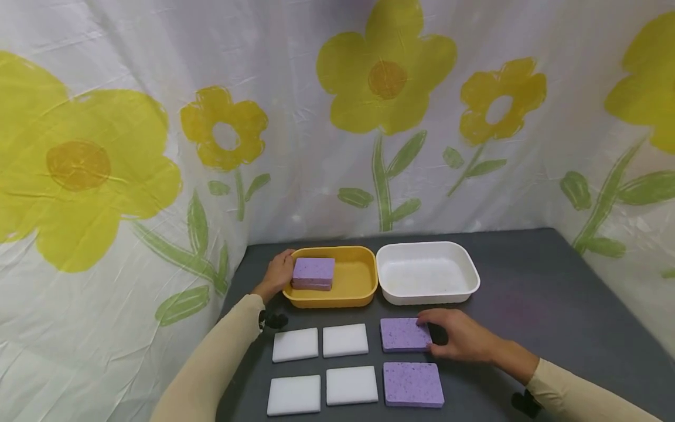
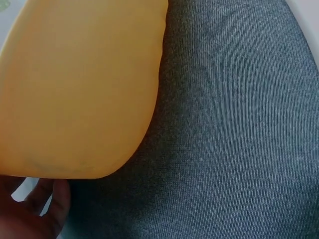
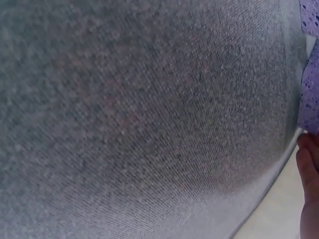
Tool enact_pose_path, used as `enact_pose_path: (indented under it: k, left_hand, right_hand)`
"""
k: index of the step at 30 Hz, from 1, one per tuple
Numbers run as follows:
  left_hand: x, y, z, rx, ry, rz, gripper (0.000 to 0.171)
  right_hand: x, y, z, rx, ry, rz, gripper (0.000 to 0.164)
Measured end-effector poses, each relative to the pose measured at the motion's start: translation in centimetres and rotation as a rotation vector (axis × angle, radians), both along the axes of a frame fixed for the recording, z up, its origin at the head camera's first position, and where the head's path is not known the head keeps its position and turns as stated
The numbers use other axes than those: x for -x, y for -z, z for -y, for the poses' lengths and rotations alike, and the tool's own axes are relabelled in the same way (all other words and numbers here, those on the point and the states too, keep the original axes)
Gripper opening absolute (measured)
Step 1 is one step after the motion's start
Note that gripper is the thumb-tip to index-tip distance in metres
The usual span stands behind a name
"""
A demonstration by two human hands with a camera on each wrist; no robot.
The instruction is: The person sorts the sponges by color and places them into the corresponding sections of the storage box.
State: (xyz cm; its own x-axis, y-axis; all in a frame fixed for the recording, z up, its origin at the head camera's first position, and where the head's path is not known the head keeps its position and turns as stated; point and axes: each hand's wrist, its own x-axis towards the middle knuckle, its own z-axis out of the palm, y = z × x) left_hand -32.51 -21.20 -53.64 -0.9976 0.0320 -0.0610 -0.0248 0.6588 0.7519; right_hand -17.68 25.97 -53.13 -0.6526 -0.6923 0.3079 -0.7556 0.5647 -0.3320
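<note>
My left hand [image 1: 278,272] grips the left end of a yellow tray [image 1: 364,275]; in the left wrist view the fingertips [image 2: 61,196] show right at the tray's end. Inside that tray, toward the left, purple sponges [image 1: 313,272] lie stacked. With thumb and fingers at its right corners, my right hand [image 1: 461,335] holds a flat purple sponge [image 1: 403,335] at the table. The right wrist view catches only the edge of this sponge [image 3: 310,99] and a few fingers. Nearer to me lies another purple sponge [image 1: 413,384].
A white tray [image 1: 429,298] stands just right of the yellow one. Several white sponges [image 1: 295,344] lie in two rows on the dark grey table [image 1: 527,293], left of the loose purple sponges. A flowered curtain [image 1: 295,193] hangs behind and along both sides.
</note>
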Motion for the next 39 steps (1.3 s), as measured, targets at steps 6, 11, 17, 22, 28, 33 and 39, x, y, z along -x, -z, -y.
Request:
enact_pose_path:
  k: [6,11,17,22,28,33,39]
  left_hand:
    - [0.1,-0.1,0.0,-0.019,-0.003,0.024,0.051]
    - [0.1,-0.1,0.0,-0.017,0.000,0.002,0.051]
    - [-0.1,-0.2,-0.1,-0.012,-0.002,0.008,0.051]
    - [-0.1,-0.1,-0.1,-0.030,-0.005,0.030,0.051]
    - [0.0,-0.3,-0.1,-0.029,-0.003,0.027,0.051]
    - [0.1,-0.2,-0.1,-0.017,-0.009,0.021,0.048]
    - [0.1,0.0,-0.3,0.027,-0.006,0.012,0.048]
  right_hand:
    - [0.0,0.0,-0.1,-0.012,-0.008,0.034,0.051]
    - [0.1,0.1,0.0,-0.028,0.006,0.059,0.050]
    - [0.1,-0.1,0.0,-0.002,-0.032,-0.006,0.049]
    - [0.2,-1.1,-0.4,0.012,-0.060,-0.096,0.051]
    - [0.9,-3.4,-0.8,0.037,-0.065,-0.162,0.052]
    - [1.6,-5.1,-0.8,0.015,-0.020,-0.162,0.051]
    - [2.4,-6.5,0.0,-0.001,0.010,-0.137,0.049]
